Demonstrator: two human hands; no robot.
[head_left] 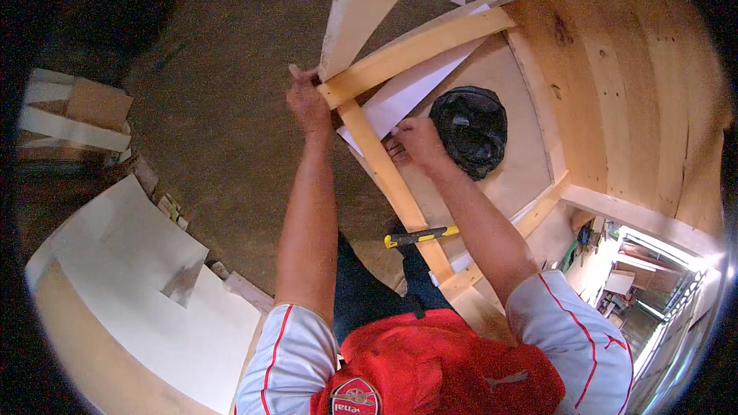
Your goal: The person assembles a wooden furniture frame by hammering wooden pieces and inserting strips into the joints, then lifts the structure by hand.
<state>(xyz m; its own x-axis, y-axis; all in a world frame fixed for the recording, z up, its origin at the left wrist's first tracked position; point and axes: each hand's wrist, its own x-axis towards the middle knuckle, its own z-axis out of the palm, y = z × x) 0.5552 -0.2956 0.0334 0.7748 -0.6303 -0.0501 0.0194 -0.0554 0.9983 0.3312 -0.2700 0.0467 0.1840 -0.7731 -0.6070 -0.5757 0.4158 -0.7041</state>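
Touches the corner of the wooden frame (419, 54) with the left hand (310, 111); cannot tell if clamped or merely resting. Bunches the right hand (420, 141) beside the white sheet (407, 96), within the frame, near the black bag (470, 129) (cannot confirm any pinch). Probably stiff, weighty as to frame: best gripped by rails; likely thin, creasable as to sheet: best by edges.

A woodworking shop, by its plank-sided wooden frame (415, 50) at far right and cut panels (161, 277) lying at near left.
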